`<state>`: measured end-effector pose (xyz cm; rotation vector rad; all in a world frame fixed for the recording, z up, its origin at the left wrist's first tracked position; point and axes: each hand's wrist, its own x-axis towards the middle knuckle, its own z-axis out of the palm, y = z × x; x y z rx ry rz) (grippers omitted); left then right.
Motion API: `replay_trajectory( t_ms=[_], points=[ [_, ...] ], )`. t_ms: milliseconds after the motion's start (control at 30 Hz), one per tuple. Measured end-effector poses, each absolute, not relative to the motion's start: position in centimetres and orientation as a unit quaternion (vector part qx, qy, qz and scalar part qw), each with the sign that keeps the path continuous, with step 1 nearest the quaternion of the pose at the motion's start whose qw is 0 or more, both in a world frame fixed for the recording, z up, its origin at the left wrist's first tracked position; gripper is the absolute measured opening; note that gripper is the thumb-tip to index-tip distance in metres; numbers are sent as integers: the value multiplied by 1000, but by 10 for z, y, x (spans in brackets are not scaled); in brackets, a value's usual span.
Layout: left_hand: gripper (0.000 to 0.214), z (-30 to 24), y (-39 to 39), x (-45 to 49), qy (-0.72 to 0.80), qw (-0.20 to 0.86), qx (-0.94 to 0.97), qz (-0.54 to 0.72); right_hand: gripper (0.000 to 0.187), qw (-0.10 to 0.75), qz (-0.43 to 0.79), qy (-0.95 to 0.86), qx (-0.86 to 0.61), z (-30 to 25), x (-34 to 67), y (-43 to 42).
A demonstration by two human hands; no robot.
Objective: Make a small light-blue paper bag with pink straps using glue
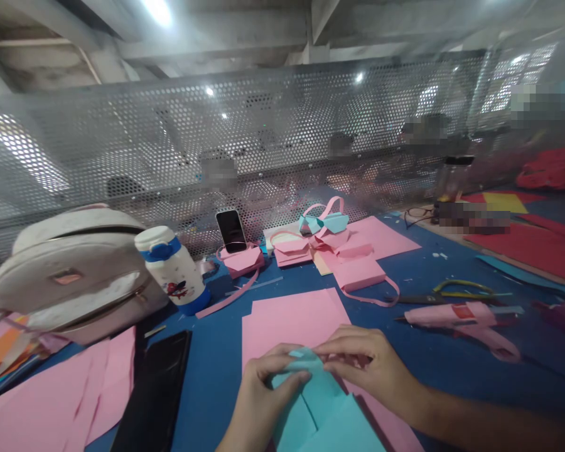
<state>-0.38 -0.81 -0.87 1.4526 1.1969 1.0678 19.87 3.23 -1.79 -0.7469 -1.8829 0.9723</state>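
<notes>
Turquoise paper (346,424) is lying low in the view, partly on pink sheets (294,314), its bottom running out of sight. Left hand (270,383) is gripping its upper end between thumb and fingers; right hand (374,361) is pinching the same end at its edge. Folding seems partly done: flaps and a dark crease are showing, while the upper end is curling under the fingers and looking unsettled. No strap is showing on it, whereas the pink pouches (360,273) beyond are carrying strips; how much is left, I cannot tell. Fingers are hiding the worked edge. Glue gun (461,314) and scissors (466,290) are lying beyond the right forearm; black phone (155,389), bottle (175,276) and backpack (85,270) are crowding the left. Nothing is visibly blocking the hands.
</notes>
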Motion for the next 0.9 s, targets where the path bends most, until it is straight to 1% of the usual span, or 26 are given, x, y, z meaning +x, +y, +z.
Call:
replay_trajectory(
  t_ms=[200, 367, 667, 900],
  points=[
    [11, -11, -8, -6, 482, 466, 597, 440, 15, 461, 374, -761, -262, -20, 199, 33],
    [14, -12, -8, -7, 479, 463, 604, 437, 19, 473, 373, -759, -247, -21, 198, 33],
    [14, -12, -7, -7, 474, 459, 609, 439, 17, 462, 383, -757, -258, -24, 198, 35],
    [14, -14, -7, -8, 470, 464, 604, 445, 16, 450, 434, -743, -238, -19, 198, 34]
  ],
)
